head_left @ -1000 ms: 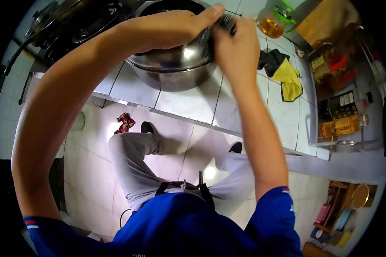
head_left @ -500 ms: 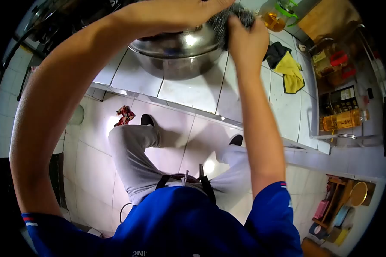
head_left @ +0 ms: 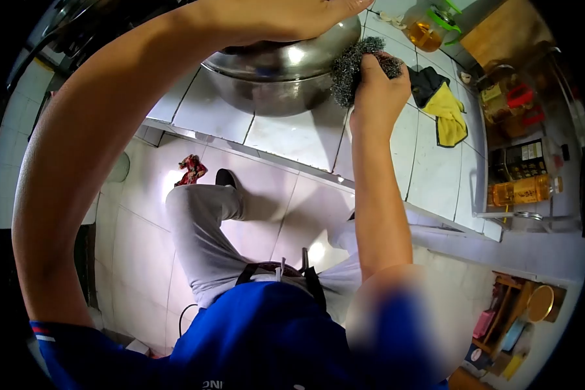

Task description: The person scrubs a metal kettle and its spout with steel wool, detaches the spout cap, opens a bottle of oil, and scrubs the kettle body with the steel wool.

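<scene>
A shiny metal pot [head_left: 273, 95] stands on the white tiled counter, with a rounded metal piece on top. My left hand [head_left: 299, 19] rests against the upper side of that metal piece; its thumb points out to the right, and the other fingers are partly cut off by the top edge. Just right of the pot, my right hand [head_left: 380, 88] is closed round a dark steel-wool scourer [head_left: 348, 73], which bulges out on both sides of the thumb.
On the counter [head_left: 432, 169] lies a yellow and black cloth [head_left: 450, 117]. Behind it stands a jug of amber liquid [head_left: 424, 36]. A rack at the right holds an oil bottle [head_left: 523, 191]. A red patterned cloth [head_left: 192, 170] lies on the floor.
My right hand has moved with the scourer away from the pot's side, to the right and down. My left hand has shifted slightly up and right. The view has shifted a little.
</scene>
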A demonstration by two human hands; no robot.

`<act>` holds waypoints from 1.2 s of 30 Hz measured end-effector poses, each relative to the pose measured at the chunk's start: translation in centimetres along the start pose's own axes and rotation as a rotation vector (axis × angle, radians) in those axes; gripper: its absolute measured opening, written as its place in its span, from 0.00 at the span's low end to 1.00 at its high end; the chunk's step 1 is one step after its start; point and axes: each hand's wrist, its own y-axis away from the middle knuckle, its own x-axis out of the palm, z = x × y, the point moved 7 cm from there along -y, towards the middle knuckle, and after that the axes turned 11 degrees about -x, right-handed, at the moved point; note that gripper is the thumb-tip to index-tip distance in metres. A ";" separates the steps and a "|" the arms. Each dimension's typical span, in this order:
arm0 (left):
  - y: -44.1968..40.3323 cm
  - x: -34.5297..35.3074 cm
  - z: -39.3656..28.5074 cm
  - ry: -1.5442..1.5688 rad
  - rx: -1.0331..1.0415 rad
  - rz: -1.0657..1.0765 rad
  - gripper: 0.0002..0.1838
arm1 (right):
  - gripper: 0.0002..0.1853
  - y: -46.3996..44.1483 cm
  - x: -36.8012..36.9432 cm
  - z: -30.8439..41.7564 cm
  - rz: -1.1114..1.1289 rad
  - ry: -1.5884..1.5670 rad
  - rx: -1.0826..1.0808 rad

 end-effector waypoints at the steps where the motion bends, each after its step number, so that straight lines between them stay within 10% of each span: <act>1: -0.6 0.5 1.2 0.033 -0.169 0.082 0.54 | 0.12 0.8 -0.1 0.0 0.012 0.010 -0.024; 3: -1.9 0.1 0.8 -0.099 0.550 -0.429 0.54 | 0.13 3.9 0.8 1.6 0.148 0.232 -0.128; 14: -0.8 1.3 0.7 -0.069 0.554 -0.304 0.50 | 0.15 -3.4 2.5 3.4 0.158 0.350 -0.151; 17: -0.9 0.6 0.5 -0.097 0.615 -0.224 0.52 | 0.14 3.6 3.2 4.7 0.198 0.487 -0.479; 21: -0.7 0.5 1.0 -0.079 0.342 -0.373 0.56 | 0.12 -0.7 0.7 0.9 -0.003 0.087 -0.149; 24: -0.8 -0.2 0.7 -0.202 0.446 -0.524 0.56 | 0.08 3.8 0.9 1.8 0.120 0.356 -0.373; 26: -0.2 0.4 0.8 -0.139 0.445 -0.375 0.56 | 0.09 3.1 0.7 2.4 0.122 0.382 -0.384; 28: 0.1 0.4 1.0 -0.138 0.384 -0.408 0.56 | 0.10 -0.6 -0.1 -1.7 -0.017 -0.180 0.084; 32: -0.9 0.1 1.1 -0.113 0.442 -0.378 0.55 | 0.09 2.6 0.6 -0.3 0.107 0.070 -0.160; 36: -1.4 0.5 1.2 0.000 0.370 -0.308 0.55 | 0.12 -1.3 0.3 -0.5 0.063 -0.076 0.053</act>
